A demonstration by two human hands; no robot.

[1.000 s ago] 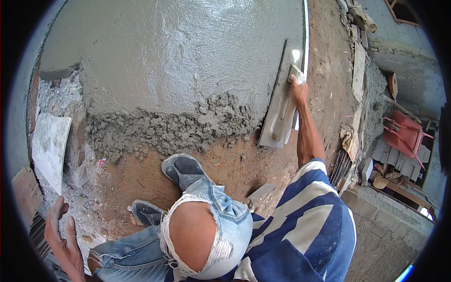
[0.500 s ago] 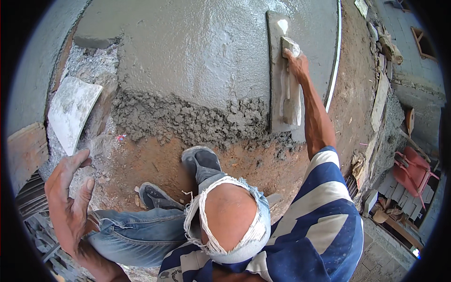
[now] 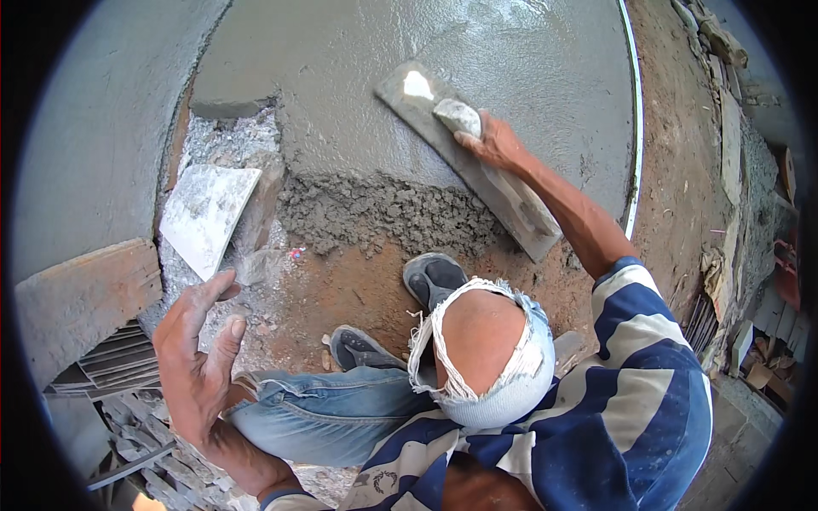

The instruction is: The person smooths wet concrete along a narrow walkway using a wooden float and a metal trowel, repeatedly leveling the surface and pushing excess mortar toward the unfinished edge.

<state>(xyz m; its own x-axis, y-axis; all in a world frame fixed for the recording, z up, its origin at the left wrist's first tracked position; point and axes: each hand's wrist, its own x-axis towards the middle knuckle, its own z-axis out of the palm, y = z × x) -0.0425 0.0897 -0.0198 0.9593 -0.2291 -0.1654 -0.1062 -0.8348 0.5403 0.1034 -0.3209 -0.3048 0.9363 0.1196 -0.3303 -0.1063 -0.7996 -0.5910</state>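
Observation:
My right hand (image 3: 496,143) grips the handle of a long rectangular concrete float (image 3: 417,115), which lies slantwise on wet grey concrete (image 3: 341,64). The float's far end points up and left, and its near end reaches over the rough edge of the pour. Coarse, lumpy mortar (image 3: 383,209) borders the smooth surface on the near side. My left hand (image 3: 198,349) hangs over my knee with nothing in it, thumb and fingers apart. Just beyond its fingertips lies a whitish flat slab piece (image 3: 209,213) on gravel.
A pale straight strip (image 3: 636,128) edges the concrete on the right, with bare soil beyond it. At left lie a wooden board (image 3: 89,298) and stacked thin tiles (image 3: 119,358). My shoes (image 3: 362,347) stand on reddish dirt. A red chair (image 3: 786,272) shows at far right.
My right hand has swept the float leftward, turning it from nearly upright in view to a slant. The whole view has shifted, while my left hand keeps its pose.

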